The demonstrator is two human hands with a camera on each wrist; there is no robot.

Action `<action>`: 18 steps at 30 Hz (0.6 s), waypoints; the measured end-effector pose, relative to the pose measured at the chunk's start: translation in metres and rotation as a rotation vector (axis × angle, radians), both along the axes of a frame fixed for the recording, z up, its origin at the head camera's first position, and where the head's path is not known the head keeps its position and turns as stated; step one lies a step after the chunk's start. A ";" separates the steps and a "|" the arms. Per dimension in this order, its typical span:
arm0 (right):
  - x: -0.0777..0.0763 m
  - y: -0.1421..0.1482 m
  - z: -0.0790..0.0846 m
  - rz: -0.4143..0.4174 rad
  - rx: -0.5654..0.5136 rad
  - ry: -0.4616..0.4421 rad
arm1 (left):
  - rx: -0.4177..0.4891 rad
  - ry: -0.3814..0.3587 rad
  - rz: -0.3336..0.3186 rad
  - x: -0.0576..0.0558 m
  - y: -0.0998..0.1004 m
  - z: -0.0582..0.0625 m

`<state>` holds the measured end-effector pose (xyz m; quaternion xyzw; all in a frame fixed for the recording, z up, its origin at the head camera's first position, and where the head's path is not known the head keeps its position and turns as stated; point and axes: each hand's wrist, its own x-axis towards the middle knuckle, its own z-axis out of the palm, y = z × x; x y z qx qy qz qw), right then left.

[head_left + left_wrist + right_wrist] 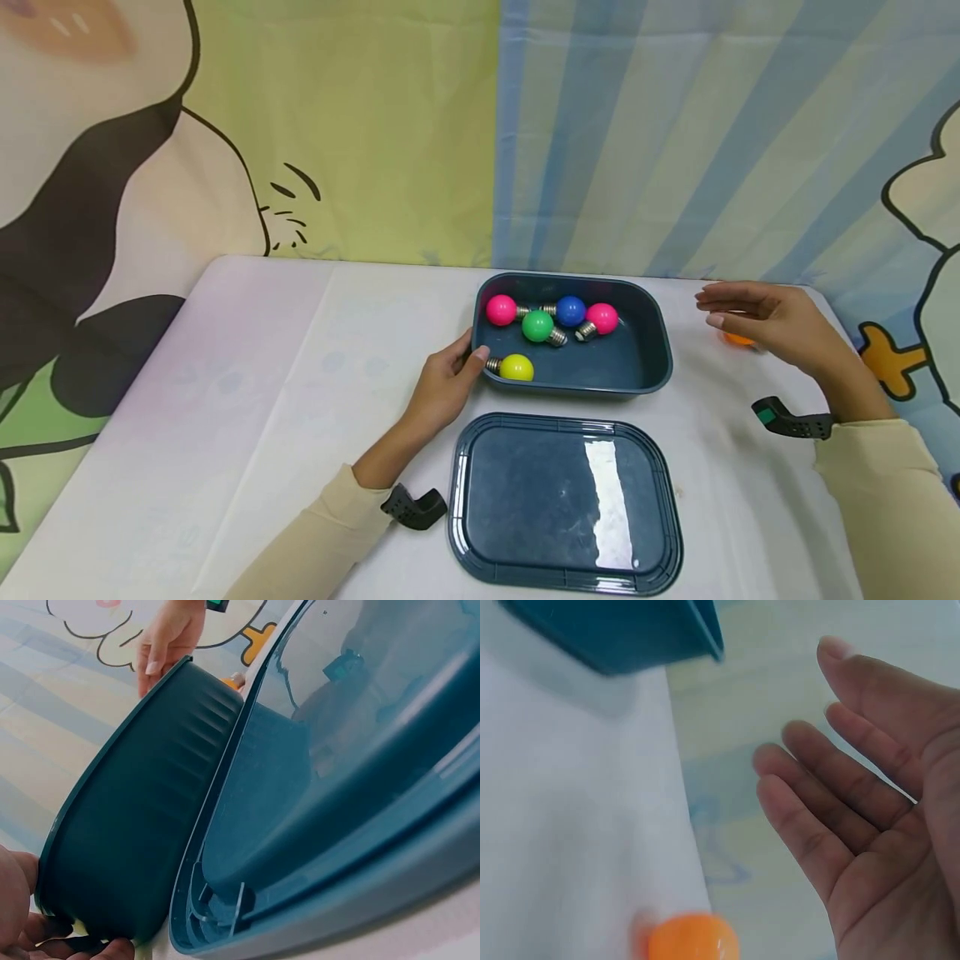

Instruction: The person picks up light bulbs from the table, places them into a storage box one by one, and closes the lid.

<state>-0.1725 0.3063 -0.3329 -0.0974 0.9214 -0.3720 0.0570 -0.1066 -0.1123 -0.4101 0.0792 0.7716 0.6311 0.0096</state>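
Note:
My left hand [438, 390] grips the left end of a dark blue-grey plastic box [649, 350], its thumb over the rim. Inside the box lie several small coloured light bulbs with metal screw bases: two pink ones, a blue bulb [571, 311], a green bulb [537, 326] and a yellow bulb [517, 367] close to my left thumb. To the right of the box my right hand [787, 327] is held in the air, fingers extended and nothing in it. An orange bulb [694, 939] lies on the table near that hand, partly hidden by it in the head view.
A matching dark lid [525, 500] lies flat on the white-covered table [300, 433], just in front of the box. A printed cloth backdrop [375, 125] hangs behind the table's back edge. Dark bands with camera mounts sit on both wrists.

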 end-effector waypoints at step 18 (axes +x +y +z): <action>0.013 0.056 -0.030 -0.276 0.098 0.034 | -0.001 -0.011 0.008 0.000 0.000 -0.002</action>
